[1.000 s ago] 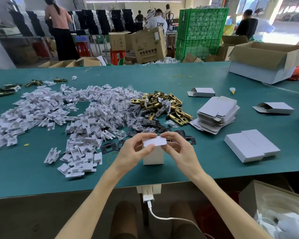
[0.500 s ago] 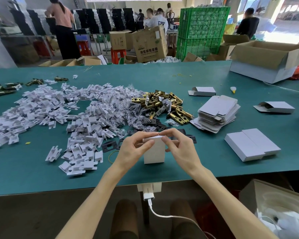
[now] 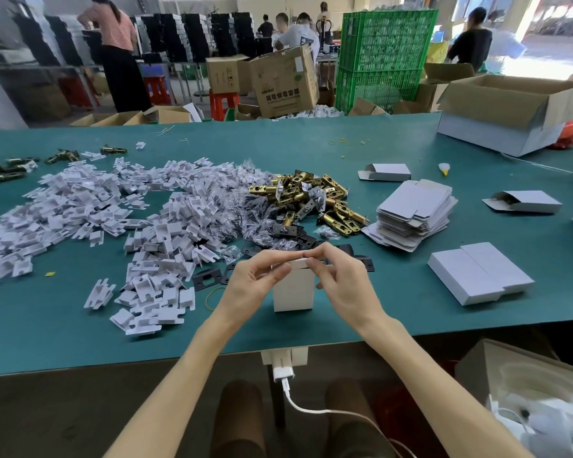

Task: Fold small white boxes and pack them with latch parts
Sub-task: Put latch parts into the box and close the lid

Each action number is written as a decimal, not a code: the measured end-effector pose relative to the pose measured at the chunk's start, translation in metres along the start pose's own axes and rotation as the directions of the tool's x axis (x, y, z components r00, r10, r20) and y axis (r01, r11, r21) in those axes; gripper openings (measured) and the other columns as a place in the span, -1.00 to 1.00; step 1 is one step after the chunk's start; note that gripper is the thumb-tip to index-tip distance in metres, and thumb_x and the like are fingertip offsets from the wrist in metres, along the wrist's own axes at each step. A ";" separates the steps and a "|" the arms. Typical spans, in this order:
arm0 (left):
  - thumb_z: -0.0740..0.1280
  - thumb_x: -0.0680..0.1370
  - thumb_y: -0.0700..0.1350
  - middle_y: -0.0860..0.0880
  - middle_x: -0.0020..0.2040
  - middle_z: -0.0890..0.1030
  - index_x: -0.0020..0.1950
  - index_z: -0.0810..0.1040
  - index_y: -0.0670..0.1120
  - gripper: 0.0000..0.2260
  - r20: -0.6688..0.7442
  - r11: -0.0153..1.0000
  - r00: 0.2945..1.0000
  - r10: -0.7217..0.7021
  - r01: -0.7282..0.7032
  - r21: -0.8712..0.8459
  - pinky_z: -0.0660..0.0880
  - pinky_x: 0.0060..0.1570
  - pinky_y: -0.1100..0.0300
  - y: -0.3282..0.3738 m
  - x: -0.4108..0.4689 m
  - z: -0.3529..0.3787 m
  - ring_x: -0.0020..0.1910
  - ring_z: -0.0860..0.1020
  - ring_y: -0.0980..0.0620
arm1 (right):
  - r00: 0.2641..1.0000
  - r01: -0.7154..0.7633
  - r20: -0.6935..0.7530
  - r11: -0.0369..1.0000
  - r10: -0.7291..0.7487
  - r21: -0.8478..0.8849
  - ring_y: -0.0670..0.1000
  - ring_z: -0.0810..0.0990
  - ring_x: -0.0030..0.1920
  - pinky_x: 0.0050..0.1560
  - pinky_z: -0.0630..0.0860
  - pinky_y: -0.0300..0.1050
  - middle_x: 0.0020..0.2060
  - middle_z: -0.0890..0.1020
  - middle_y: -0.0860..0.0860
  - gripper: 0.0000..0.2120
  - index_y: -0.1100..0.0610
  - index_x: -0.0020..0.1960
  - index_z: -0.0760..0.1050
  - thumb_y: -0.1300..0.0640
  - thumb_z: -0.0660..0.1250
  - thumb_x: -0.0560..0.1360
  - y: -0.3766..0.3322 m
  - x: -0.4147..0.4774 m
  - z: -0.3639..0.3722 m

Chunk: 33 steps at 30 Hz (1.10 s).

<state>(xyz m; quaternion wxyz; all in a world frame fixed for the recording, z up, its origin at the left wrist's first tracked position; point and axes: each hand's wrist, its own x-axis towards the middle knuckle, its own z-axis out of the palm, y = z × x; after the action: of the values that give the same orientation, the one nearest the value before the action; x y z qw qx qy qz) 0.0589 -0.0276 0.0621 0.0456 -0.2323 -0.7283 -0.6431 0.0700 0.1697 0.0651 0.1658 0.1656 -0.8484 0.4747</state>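
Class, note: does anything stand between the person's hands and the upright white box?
Nothing visible does: the left hand and right hand both pinch the white box at its top flap.

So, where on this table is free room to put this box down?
Bare table lies right of your right hand, up to the two closed boxes, and along the near edge below the white inserts. The far middle, beyond the brass latches, is nearly free. Crowded: the left half under inserts, and just behind the box you hold, with black plates.
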 end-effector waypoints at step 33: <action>0.31 0.67 -0.14 0.00 0.17 0.71 0.26 0.67 -0.09 -0.79 -0.160 0.998 0.987 -0.033 0.024 -0.055 0.53 0.16 0.27 -0.014 -0.013 0.022 0.20 0.65 0.02 | 0.988 0.142 -0.062 0.989 -0.145 -0.044 -0.07 0.61 0.23 0.06 0.64 0.02 0.39 0.49 -0.14 -0.79 0.09 0.29 0.54 0.18 0.27 0.67 0.010 -0.027 0.014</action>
<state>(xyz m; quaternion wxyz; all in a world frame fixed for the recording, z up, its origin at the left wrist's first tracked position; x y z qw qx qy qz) 0.0705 -0.0110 0.0408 0.0889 -0.1704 -0.7083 -0.6792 0.0883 0.1665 0.0386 0.2302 0.2073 -0.8377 0.4497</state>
